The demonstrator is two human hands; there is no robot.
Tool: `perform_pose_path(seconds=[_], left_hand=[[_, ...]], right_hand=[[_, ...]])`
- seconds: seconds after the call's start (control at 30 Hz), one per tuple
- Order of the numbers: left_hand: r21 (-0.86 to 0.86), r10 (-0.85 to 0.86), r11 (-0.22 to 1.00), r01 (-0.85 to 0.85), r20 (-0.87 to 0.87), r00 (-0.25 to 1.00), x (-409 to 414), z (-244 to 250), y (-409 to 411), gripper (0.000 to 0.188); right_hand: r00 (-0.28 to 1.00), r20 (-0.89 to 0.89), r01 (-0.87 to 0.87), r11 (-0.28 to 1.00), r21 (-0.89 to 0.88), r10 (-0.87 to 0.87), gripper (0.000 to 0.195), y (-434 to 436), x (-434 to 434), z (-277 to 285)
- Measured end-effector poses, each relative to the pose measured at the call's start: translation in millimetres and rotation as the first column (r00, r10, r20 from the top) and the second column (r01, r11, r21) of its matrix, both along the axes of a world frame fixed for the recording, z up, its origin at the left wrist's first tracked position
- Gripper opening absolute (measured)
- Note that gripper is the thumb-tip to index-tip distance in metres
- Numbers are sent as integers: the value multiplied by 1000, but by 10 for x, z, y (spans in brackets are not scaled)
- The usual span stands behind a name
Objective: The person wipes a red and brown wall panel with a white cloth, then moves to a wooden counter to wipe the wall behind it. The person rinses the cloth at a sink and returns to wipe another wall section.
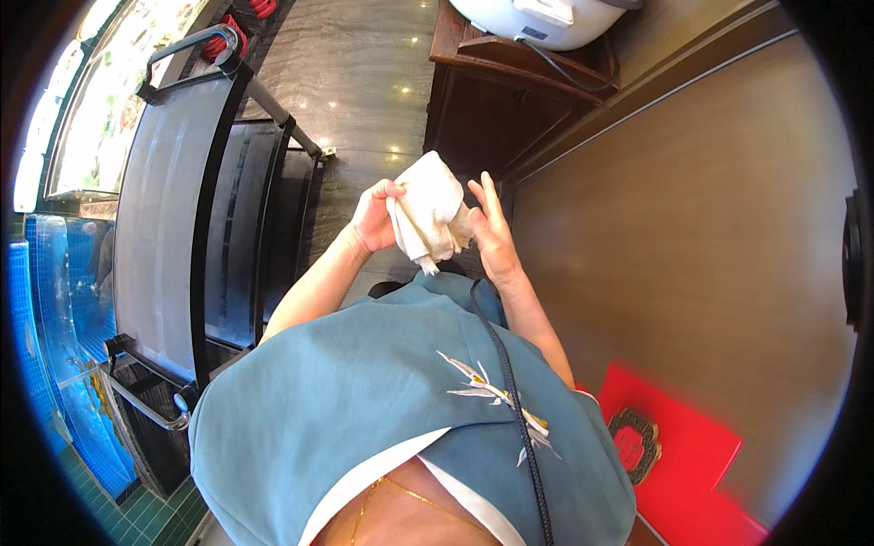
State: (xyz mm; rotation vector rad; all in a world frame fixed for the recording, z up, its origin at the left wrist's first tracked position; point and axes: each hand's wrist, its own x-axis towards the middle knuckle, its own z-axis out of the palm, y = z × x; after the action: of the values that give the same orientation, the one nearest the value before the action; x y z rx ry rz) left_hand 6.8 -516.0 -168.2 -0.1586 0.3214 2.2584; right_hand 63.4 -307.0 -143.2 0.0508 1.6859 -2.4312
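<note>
A folded, cream-white cloth [430, 201] with a frayed lower edge is held up in front of my body. My left hand [375, 217] grips its left side, the thumb lying on top of the cloth and the fingers partly hidden behind it. My right hand [493, 235] is at the cloth's right edge with its fingers spread and raised; the thumb is close to the cloth, and whether it touches cannot be told. Below the cloth is the blue-green top that I wear, with a dark cord [509, 382] hanging over it.
A tiered trolley [164, 218] with metal handles stands at the left, beside blue-tiled water tanks [75, 286]. A dark wooden cabinet [505, 112] bearing a white appliance [546, 20] is ahead. A brown panel [683, 225] and a red decoration [683, 443] are at the right.
</note>
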Motion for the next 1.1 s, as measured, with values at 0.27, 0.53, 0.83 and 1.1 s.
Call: perform_pose_path(seconds=[0.27, 0.53, 0.83, 1.1], left_hand=[[-588, -157, 809, -10, -232, 960, -366, 140, 670, 54], [-798, -144, 587, -138, -271, 952, -533, -72, 722, 43], [-927, 67, 347, -144, -129, 989, -218, -365, -48, 38], [-935, 267, 322, -150, -62, 962, -261, -477, -507, 38]], right_hand=[[925, -369, 304, 751, 586, -87, 21, 461, -454, -328], [749, -124, 657, 706, 265, -651, 17, 1878, -1461, -292], [568, -595, 782, 148, 605, -569, 17, 2242, -2769, -818], [717, -657, 697, 232, 679, -231, 15, 1300, -2828, -751]])
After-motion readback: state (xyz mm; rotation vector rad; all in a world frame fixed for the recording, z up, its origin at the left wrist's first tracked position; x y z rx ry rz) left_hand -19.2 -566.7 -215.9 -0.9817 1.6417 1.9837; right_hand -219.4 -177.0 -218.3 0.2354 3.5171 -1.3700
